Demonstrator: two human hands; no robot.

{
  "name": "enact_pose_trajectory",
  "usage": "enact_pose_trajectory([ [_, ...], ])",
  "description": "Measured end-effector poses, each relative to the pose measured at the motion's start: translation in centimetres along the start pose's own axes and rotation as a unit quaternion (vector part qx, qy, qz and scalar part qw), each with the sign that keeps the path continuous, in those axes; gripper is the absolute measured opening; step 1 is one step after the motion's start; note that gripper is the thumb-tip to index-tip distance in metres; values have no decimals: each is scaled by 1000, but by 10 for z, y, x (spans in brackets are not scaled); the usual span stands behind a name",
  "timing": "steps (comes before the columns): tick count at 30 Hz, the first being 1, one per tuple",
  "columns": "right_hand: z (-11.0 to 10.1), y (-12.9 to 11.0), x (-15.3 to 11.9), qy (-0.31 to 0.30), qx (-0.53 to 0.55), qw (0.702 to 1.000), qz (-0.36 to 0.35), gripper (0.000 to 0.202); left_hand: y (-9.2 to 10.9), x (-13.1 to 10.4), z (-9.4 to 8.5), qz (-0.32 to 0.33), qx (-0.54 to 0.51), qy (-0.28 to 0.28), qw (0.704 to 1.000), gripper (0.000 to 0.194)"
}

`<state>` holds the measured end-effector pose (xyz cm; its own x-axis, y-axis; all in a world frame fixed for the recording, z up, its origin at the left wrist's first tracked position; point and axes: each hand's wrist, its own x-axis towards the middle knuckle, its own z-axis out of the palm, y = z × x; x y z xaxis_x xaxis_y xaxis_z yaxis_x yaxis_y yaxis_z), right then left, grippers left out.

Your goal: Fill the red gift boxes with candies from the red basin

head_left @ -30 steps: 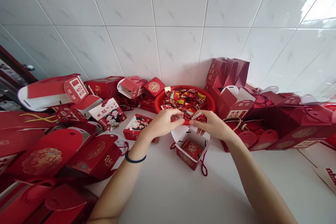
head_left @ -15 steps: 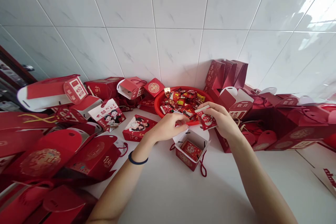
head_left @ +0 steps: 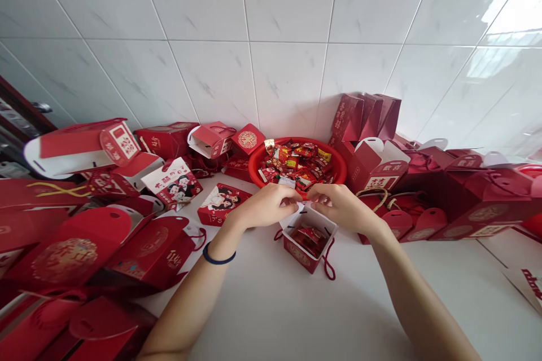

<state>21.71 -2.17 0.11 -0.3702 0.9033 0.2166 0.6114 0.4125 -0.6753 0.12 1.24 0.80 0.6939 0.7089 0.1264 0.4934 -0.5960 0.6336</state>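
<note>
A small red gift box (head_left: 301, 256) with a white inside stands open on the white table in front of me. Red packets (head_left: 311, 234) lie in it, and dark red cord loops hang at its sides. Both hands meet over its far side. My left hand (head_left: 273, 204), with a dark band on the wrist, has its fingers curled at the white flap (head_left: 305, 213). Across from it, my right hand (head_left: 339, 206) is closed at the same flap, partly covering it. Just behind the hands sits a red bowl (head_left: 255, 172) full of wrapped sweets (head_left: 296, 161).
Red gift boxes (head_left: 152, 251) crowd the left side, with a flat printed box (head_left: 222, 203) near my left forearm. More boxes (head_left: 379, 166) and bags (head_left: 364, 115) stand at the right. A white tiled wall (head_left: 288, 84) rises behind.
The red packet that my right hand held is out of it, and a packet now lies tilted in the box. My right hand has moved left and down to the box's flap.
</note>
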Motion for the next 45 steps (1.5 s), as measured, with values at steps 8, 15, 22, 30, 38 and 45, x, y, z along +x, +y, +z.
enact_pose_trajectory([
  [8,5,-16,-5,-224,-124,966,-36,25,0,-4,-8,10,46,16,999,24],
  [15,18,-18,4,-367,-164,915,-13,29,-7,-4,-10,-60,50,33,996,28],
  [22,-22,-13,-13,-223,57,972,-57,27,-6,-5,-11,-96,62,4,993,18],
  [30,-11,35,-54,35,161,986,30,34,-5,-7,-10,-112,85,-85,986,16],
  [38,20,66,-82,85,268,960,5,39,9,-13,-11,-80,1,-142,987,19],
  [45,55,62,-73,154,341,926,40,56,17,-9,0,-5,-37,-194,980,34],
])
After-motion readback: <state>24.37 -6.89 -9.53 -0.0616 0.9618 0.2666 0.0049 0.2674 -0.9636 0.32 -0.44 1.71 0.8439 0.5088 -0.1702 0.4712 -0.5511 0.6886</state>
